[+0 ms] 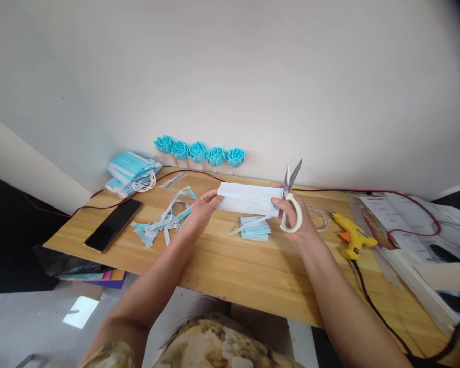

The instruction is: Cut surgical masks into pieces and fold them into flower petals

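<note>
A pale face mask, white side showing and without visible ear loops, is stretched level above the table. My left hand pinches its left end between thumb and fingers. Its right end is gripped by my right hand, which also has white-handled scissors hooked on it, blades parted and pointing up. Below the mask lies a small stack of cut blue mask pieces with a thin strip across it. Blue and white offcut strips are heaped beside my left hand.
Several blue fabric flowers on sticks stand along the wall. Folded masks are piled at the back left, near a phone. To the right are a tape roll, a yellow glue gun with a black cord, and a white tray.
</note>
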Tool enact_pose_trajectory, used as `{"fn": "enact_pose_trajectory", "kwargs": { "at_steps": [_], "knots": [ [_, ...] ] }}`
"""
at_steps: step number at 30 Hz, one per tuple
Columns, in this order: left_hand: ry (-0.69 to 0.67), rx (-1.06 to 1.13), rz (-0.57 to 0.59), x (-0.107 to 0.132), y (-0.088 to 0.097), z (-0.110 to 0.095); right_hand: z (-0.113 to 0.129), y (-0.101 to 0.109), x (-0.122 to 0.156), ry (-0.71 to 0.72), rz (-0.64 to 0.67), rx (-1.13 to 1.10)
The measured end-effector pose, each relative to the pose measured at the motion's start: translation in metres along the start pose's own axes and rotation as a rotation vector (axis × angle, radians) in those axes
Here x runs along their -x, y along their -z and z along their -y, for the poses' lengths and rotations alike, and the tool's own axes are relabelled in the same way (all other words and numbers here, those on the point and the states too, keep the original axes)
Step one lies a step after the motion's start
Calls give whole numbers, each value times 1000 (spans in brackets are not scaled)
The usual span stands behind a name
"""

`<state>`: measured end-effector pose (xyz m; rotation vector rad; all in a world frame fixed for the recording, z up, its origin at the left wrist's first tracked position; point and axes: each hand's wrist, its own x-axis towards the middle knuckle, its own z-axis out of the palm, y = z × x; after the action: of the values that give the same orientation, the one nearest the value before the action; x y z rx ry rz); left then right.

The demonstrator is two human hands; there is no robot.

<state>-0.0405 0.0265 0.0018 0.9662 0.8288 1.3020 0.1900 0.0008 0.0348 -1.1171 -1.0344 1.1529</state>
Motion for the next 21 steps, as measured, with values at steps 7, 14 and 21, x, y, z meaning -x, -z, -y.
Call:
{"fn": "enact_pose_trajectory", "kwargs": {
  "at_steps": [7, 14, 21],
  "knots": [
    [1, 80, 25, 2, -1, -2, -5, 4, -2, 2, 0, -6],
    [12, 105, 151, 1, -1, -8, -6, 4, -3, 16, 29, -42],
    [89, -106, 168, 6, 2, -6, -8, 7, 1, -8, 102, 27]
  ]
}}
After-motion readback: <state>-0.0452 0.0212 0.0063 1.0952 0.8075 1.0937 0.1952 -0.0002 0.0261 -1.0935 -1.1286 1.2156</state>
